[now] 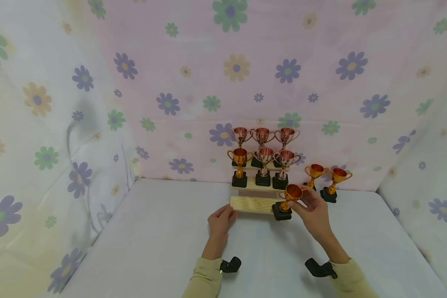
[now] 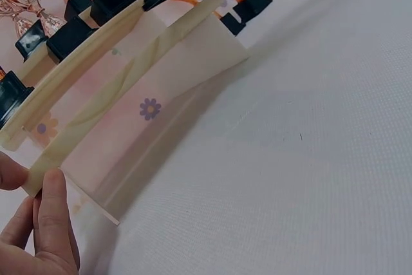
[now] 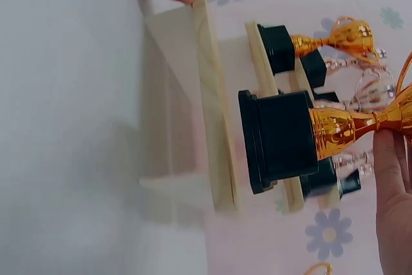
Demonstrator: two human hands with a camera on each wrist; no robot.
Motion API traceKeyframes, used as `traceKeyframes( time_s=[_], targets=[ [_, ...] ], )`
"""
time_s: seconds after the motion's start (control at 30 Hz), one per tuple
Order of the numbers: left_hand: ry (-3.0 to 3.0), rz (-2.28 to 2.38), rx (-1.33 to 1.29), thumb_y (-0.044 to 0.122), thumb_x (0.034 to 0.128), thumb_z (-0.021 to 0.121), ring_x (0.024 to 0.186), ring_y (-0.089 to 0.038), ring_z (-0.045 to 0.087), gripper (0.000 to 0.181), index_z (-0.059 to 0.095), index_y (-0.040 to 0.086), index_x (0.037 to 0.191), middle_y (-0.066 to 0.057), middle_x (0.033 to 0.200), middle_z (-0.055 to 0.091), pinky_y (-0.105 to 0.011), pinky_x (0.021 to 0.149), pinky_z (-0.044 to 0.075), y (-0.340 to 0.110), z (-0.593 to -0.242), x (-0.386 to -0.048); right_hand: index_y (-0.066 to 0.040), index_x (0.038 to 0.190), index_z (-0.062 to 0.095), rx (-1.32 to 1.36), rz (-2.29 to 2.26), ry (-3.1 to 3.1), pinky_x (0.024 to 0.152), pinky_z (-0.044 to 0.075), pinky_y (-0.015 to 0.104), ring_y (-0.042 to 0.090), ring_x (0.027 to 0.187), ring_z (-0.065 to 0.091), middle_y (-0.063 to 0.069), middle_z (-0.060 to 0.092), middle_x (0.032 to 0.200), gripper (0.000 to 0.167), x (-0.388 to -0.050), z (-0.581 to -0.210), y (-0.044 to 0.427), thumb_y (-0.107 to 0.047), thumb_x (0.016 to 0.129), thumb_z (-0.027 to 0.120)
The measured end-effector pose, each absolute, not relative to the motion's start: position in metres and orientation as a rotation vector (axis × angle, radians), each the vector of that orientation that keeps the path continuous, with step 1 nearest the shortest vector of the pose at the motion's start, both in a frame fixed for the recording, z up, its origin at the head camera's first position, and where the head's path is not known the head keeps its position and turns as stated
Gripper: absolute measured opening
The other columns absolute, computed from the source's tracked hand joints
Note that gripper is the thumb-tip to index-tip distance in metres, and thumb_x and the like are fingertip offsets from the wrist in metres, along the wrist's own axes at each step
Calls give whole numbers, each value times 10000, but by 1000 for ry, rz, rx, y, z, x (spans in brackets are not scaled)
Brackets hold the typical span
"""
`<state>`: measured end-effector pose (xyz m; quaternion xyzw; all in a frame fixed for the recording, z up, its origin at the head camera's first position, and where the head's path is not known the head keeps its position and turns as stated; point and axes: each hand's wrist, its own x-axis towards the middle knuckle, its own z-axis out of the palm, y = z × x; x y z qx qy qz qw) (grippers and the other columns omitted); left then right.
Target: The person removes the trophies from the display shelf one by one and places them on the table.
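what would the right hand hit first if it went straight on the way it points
Likely the copper-pink trophy at the right end of the middle shelf, met by the gold trophy in the right hand, though depth is unclear.

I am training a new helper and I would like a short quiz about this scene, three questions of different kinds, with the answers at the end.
1. Open question: What does the right hand hold?
2. True or false: The left hand grips the top shelf.
3. Counting: How many gold trophies show in the head view?

Key:
1. A gold trophy with a black base.
2. False. It pinches the left end of the bottom shelf.
3. Four: the held one, one on the middle shelf at its left, and two farther right, beside the shelves.
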<state>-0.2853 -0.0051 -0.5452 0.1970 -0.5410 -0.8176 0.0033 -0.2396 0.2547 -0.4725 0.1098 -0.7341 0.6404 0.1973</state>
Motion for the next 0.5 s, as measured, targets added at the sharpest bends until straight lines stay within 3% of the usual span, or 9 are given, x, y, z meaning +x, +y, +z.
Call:
traceKeyframes(
  time_s=[0.5],
  targets=[
    [-1718,-2537,638,58,953,662,925,-176,688,315,651,-81,1236,-213,1154,664,-288,872,617,-5,-547,-287,3,1378,521,198,1658,-2107,869,522,68,-64,1068,620,-196,616,1224,477,-228,-477,332,65,931,676]
  ],
)
